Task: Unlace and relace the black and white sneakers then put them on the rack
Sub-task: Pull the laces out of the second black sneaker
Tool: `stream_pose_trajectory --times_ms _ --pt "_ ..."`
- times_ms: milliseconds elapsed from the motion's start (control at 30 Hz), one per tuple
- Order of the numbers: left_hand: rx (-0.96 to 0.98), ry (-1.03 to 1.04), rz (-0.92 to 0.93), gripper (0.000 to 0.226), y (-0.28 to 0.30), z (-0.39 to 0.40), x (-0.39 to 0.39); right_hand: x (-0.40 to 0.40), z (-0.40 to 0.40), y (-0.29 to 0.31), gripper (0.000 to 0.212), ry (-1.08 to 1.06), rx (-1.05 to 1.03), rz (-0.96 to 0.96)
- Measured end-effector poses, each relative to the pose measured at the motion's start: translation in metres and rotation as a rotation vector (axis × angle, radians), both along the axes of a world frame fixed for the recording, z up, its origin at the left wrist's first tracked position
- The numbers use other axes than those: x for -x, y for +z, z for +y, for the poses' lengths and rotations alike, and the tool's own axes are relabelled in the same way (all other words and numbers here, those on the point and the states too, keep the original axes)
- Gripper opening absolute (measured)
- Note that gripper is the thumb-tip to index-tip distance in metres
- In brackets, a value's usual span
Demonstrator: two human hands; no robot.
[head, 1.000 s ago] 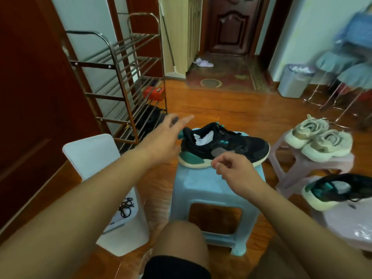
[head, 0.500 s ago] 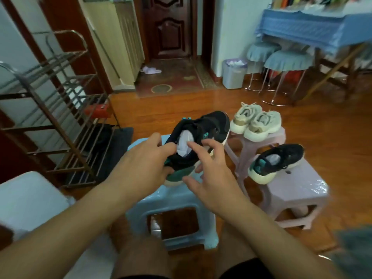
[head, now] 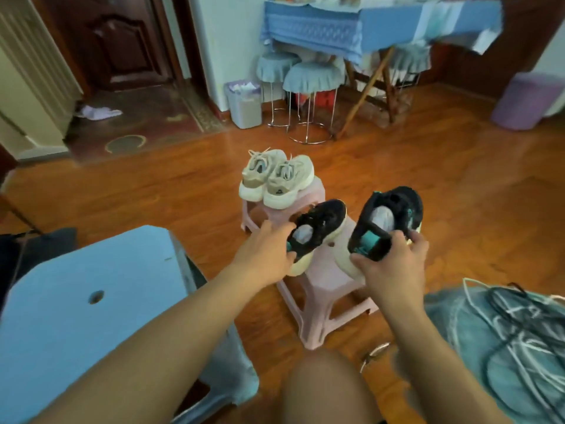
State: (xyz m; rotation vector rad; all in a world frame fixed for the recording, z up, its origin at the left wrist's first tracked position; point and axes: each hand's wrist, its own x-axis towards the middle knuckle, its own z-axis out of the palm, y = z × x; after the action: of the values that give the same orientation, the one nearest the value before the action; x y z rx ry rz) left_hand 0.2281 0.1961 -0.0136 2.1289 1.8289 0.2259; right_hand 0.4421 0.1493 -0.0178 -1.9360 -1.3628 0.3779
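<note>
The right hand gripped one black sneaker by its heel; the left hand, fingers curling, touched its mate at ten o'clock, which risked sliding off the pink stool.

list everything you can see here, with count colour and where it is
black sneakers: 2, black with cream soles and teal heels; one on the near pink stool, one held up in the right hand
beige sneakers: 2, on the far pink stool
pink stools: 2, centre floor
blue stool: 1, near left
covered stools: at least 3, blue-grey covers, by the table
table: 1, blue cloth, back
bin: 1, grey, by the wall
purple tub: 1, far right
laces: several, black and white, near right on pale blue cloth
left hand: grips the sneaker on the stool
right hand: fingers grip the raised sneaker's heel
</note>
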Motion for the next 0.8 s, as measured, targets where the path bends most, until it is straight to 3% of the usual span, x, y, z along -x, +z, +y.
stream_pose_trajectory --times_ms 100,167,267,467,633,700,800 --pt "0.148 0.026 0.106 0.067 -0.047 0.045 -0.01 -0.011 0.013 -0.035 0.058 -0.028 0.057 0.008" --pt "0.162 0.042 0.093 0.052 -0.068 0.065 -0.021 -0.009 0.019 -0.057 0.055 -0.009 0.079 0.019" --pt "0.04 0.108 0.051 0.032 -0.08 0.076 -0.034 -0.004 0.034 -0.087 0.052 0.004 0.096 0.053" --pt "-0.161 0.167 -0.022 0.026 -0.029 0.024 0.001 0.012 0.051 -0.121 0.05 0.064 0.133 0.042" --pt "-0.21 0.267 -0.072 0.033 0.039 -0.054 0.058 0.043 0.035 -0.073 0.054 -0.055 0.16 0.079" --pt "-0.182 0.303 -0.036 0.035 0.06 -0.086 0.088 0.075 0.026 -0.032 0.06 0.016 -0.047 0.126" --pt "-0.166 0.351 0.089 0.027 0.088 -0.141 0.149 0.138 0.014 0.028 0.052 0.266 -0.288 0.163"
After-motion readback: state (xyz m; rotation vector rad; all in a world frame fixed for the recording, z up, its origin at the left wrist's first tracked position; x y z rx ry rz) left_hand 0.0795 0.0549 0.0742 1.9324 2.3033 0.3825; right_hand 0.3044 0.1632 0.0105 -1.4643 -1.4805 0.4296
